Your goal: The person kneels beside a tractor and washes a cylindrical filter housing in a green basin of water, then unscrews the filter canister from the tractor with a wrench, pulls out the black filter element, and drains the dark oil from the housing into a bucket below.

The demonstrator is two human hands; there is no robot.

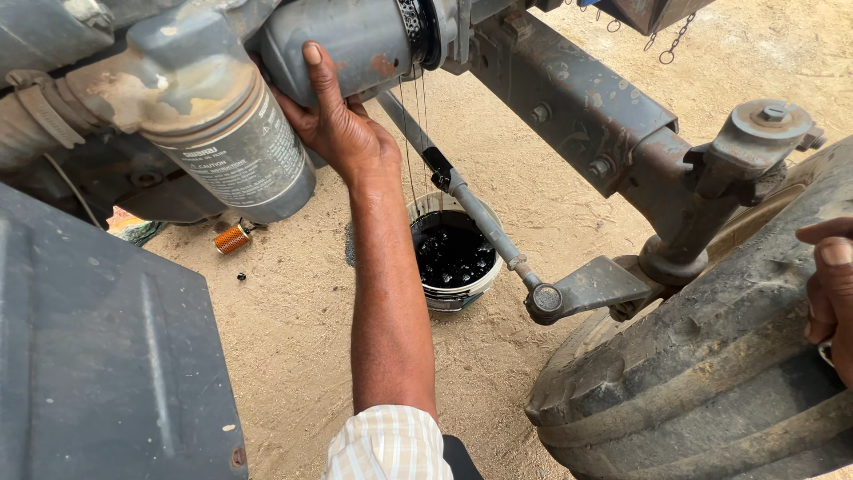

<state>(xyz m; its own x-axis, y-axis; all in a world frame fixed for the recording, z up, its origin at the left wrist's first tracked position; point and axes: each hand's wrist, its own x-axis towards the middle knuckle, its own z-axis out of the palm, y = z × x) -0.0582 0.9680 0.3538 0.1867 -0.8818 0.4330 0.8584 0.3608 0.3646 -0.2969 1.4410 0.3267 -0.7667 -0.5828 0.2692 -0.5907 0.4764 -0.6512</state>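
The grey housing [355, 40] hangs under the vehicle, just right of a larger filter canister [227, 147] that points down and toward the camera. The left hand [342, 124] cups the housing from below: the thumb lies up its face, the other fingers curl behind it out of view, so the grip looks closed around the body, though how tightly cannot be told. Thin threads of black oil run off the housing's right end, beside the ribbed ring [410, 27], and fall past the steering rod [471, 213] into the bucket [462, 298] on the sandy ground, which is already well filled with dark oil.

The right hand [831, 293] rests on the tyre [711, 373] at the right edge, fingers bent over the tread, holding nothing that shows; most of it is cut off by the frame.

A small orange cartridge [232, 238] lies on the sand under the canister. A dark panel [98, 356] fills the lower left.

By the look of it, this is the draining step, with the housing steadied or being turned loose while the oil runs. The next move seems to call for a firm, slow twist with the drip line kept over the bucket, since oily metal slips easily.
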